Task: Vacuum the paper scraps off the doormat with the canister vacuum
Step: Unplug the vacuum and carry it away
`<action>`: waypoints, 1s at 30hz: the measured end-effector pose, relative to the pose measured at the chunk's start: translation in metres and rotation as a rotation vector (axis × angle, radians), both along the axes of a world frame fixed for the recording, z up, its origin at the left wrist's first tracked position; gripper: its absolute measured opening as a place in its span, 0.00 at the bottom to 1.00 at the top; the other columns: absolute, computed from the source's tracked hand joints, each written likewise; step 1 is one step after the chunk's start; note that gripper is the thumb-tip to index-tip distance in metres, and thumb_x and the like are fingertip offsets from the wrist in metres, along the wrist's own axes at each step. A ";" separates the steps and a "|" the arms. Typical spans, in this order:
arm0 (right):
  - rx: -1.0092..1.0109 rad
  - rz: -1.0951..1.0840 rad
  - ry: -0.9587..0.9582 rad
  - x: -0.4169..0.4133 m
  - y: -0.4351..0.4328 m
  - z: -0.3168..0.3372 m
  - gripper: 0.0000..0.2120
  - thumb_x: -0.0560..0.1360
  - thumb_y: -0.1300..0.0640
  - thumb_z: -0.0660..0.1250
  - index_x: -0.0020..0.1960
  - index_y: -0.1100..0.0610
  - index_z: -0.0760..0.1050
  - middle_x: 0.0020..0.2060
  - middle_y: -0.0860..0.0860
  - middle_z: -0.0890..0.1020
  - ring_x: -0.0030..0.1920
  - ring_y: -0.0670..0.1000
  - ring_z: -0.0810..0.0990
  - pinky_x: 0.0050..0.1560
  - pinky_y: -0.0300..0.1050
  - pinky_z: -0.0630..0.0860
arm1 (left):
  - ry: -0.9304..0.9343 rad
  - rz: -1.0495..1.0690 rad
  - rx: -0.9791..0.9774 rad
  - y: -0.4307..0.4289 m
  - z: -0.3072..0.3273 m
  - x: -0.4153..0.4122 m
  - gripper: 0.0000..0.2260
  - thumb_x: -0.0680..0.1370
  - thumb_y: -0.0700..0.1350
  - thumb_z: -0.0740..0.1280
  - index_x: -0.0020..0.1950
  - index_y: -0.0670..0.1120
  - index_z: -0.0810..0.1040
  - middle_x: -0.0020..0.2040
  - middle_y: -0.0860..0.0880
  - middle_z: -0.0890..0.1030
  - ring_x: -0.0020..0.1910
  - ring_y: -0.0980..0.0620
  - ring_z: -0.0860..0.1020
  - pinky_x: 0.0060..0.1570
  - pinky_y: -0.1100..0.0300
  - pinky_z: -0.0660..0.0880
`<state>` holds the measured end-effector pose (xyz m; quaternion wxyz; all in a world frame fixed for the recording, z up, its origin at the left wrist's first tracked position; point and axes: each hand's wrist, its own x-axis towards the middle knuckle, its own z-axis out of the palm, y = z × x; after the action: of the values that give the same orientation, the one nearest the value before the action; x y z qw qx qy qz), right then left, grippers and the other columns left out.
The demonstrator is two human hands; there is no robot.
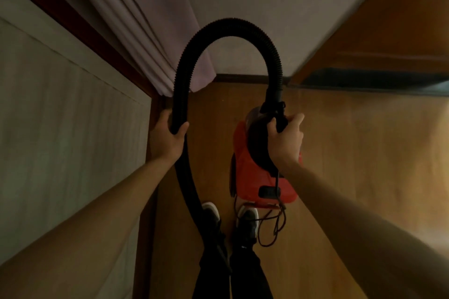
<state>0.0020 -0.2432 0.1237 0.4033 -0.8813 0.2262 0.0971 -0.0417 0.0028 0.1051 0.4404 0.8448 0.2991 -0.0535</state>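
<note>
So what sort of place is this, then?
Probably a dim room in a home: a wooden floor, a pale pleated curtain by the wall, and a red household canister vacuum with its hose.

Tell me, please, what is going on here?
A person holds a red vacuum by its handle in the right hand. The left hand grips the black hose, which arches up between the two hands. No doormat or scraps are in view.
</note>
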 end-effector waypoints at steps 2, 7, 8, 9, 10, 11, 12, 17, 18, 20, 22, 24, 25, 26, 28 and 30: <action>0.001 -0.004 -0.009 0.006 -0.001 -0.022 0.12 0.81 0.53 0.61 0.56 0.60 0.63 0.37 0.49 0.74 0.33 0.46 0.76 0.26 0.42 0.73 | 0.014 0.006 0.005 -0.003 -0.022 0.000 0.17 0.80 0.48 0.69 0.67 0.48 0.73 0.55 0.53 0.78 0.52 0.52 0.77 0.46 0.58 0.74; 0.002 0.015 -0.036 0.021 -0.002 -0.069 0.13 0.81 0.52 0.61 0.57 0.59 0.62 0.39 0.49 0.74 0.34 0.47 0.76 0.27 0.40 0.72 | 0.024 0.021 0.009 -0.009 -0.070 -0.002 0.17 0.80 0.48 0.69 0.67 0.48 0.72 0.57 0.52 0.79 0.50 0.53 0.78 0.40 0.66 0.72; 0.004 0.017 -0.042 0.024 -0.001 -0.078 0.13 0.81 0.52 0.61 0.57 0.60 0.62 0.38 0.48 0.73 0.34 0.44 0.75 0.26 0.38 0.70 | 0.023 0.023 0.009 -0.010 -0.079 -0.002 0.17 0.80 0.48 0.69 0.67 0.49 0.72 0.57 0.51 0.79 0.51 0.52 0.79 0.42 0.63 0.74; 0.004 0.016 -0.047 0.026 -0.001 -0.088 0.13 0.81 0.52 0.61 0.57 0.60 0.62 0.37 0.47 0.72 0.33 0.43 0.73 0.26 0.37 0.68 | 0.023 0.022 0.010 -0.011 -0.089 -0.002 0.17 0.79 0.48 0.69 0.67 0.49 0.72 0.58 0.50 0.80 0.52 0.50 0.79 0.44 0.60 0.76; 0.003 0.014 -0.053 0.028 -0.001 -0.097 0.13 0.81 0.52 0.61 0.57 0.61 0.62 0.38 0.47 0.72 0.33 0.42 0.73 0.26 0.37 0.69 | 0.025 0.020 0.015 -0.012 -0.098 -0.001 0.17 0.79 0.48 0.69 0.67 0.48 0.72 0.58 0.49 0.80 0.54 0.49 0.80 0.46 0.57 0.77; 0.005 0.011 -0.060 0.030 -0.001 -0.106 0.13 0.81 0.53 0.61 0.57 0.61 0.62 0.39 0.48 0.73 0.33 0.43 0.73 0.27 0.38 0.70 | 0.029 0.020 0.022 -0.013 -0.106 0.000 0.17 0.79 0.49 0.69 0.67 0.48 0.72 0.59 0.48 0.80 0.54 0.48 0.80 0.47 0.55 0.78; 0.009 0.008 -0.066 0.033 -0.001 -0.115 0.13 0.81 0.53 0.61 0.57 0.61 0.62 0.40 0.50 0.74 0.34 0.44 0.74 0.27 0.39 0.72 | 0.034 0.022 0.029 -0.014 -0.114 0.002 0.18 0.80 0.49 0.69 0.68 0.48 0.71 0.59 0.47 0.80 0.54 0.47 0.80 0.47 0.54 0.78; 0.019 0.002 -0.078 0.043 0.000 -0.162 0.14 0.81 0.53 0.61 0.58 0.62 0.62 0.41 0.50 0.74 0.34 0.42 0.73 0.26 0.34 0.68 | 0.040 0.042 0.032 -0.016 -0.156 0.021 0.18 0.80 0.48 0.68 0.68 0.49 0.71 0.56 0.48 0.79 0.52 0.49 0.79 0.40 0.60 0.75; 0.019 0.000 -0.078 0.044 0.001 -0.171 0.14 0.81 0.53 0.61 0.58 0.61 0.62 0.41 0.50 0.74 0.34 0.42 0.73 0.26 0.33 0.67 | 0.034 0.042 0.032 -0.016 -0.165 0.025 0.17 0.80 0.48 0.68 0.68 0.49 0.71 0.56 0.49 0.79 0.52 0.49 0.78 0.40 0.61 0.74; 0.023 -0.012 -0.076 0.046 0.003 -0.189 0.13 0.81 0.53 0.61 0.58 0.61 0.62 0.43 0.53 0.76 0.34 0.42 0.74 0.26 0.32 0.67 | 0.025 0.036 0.044 -0.014 -0.181 0.032 0.18 0.80 0.48 0.68 0.69 0.49 0.71 0.56 0.48 0.79 0.53 0.48 0.78 0.43 0.58 0.74; 0.021 -0.021 -0.076 0.048 0.005 -0.206 0.13 0.81 0.53 0.61 0.56 0.60 0.61 0.45 0.55 0.76 0.35 0.44 0.74 0.27 0.35 0.68 | 0.020 0.032 0.059 -0.012 -0.195 0.039 0.18 0.80 0.48 0.68 0.69 0.49 0.71 0.58 0.48 0.79 0.54 0.50 0.77 0.46 0.57 0.74; 0.018 -0.022 -0.072 0.049 0.005 -0.220 0.12 0.81 0.52 0.61 0.56 0.59 0.61 0.46 0.56 0.77 0.37 0.48 0.76 0.27 0.37 0.69 | 0.014 0.028 0.068 -0.008 -0.209 0.045 0.18 0.80 0.48 0.67 0.70 0.50 0.71 0.59 0.49 0.78 0.54 0.52 0.76 0.47 0.57 0.75; 0.019 -0.022 -0.066 0.049 0.006 -0.226 0.13 0.81 0.52 0.61 0.56 0.59 0.61 0.46 0.57 0.77 0.38 0.50 0.77 0.28 0.37 0.69 | 0.011 0.024 0.072 -0.006 -0.215 0.048 0.18 0.80 0.49 0.67 0.70 0.51 0.70 0.59 0.50 0.78 0.54 0.52 0.76 0.48 0.56 0.75; 0.020 -0.022 -0.060 0.049 0.007 -0.232 0.13 0.81 0.52 0.61 0.57 0.60 0.61 0.47 0.57 0.77 0.39 0.51 0.78 0.28 0.37 0.69 | 0.007 0.019 0.075 -0.004 -0.221 0.050 0.18 0.80 0.49 0.67 0.69 0.51 0.70 0.59 0.51 0.78 0.55 0.51 0.77 0.49 0.55 0.76; 0.012 -0.024 -0.059 0.049 0.008 -0.243 0.13 0.81 0.52 0.61 0.57 0.60 0.62 0.47 0.58 0.77 0.40 0.54 0.78 0.27 0.38 0.68 | 0.004 0.009 0.081 -0.001 -0.232 0.053 0.17 0.80 0.49 0.68 0.69 0.52 0.71 0.60 0.51 0.79 0.57 0.49 0.78 0.52 0.52 0.78; 0.007 -0.030 -0.064 0.050 0.009 -0.252 0.13 0.81 0.52 0.61 0.57 0.60 0.61 0.47 0.58 0.77 0.41 0.54 0.78 0.28 0.38 0.68 | 0.011 0.000 0.093 -0.002 -0.242 0.054 0.17 0.80 0.49 0.68 0.68 0.52 0.71 0.59 0.50 0.79 0.56 0.49 0.78 0.54 0.49 0.79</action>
<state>0.0522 -0.2345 -0.1285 0.4148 -0.8791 0.2259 0.0637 0.0126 0.0013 -0.1367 0.3989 0.8642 0.3035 -0.0442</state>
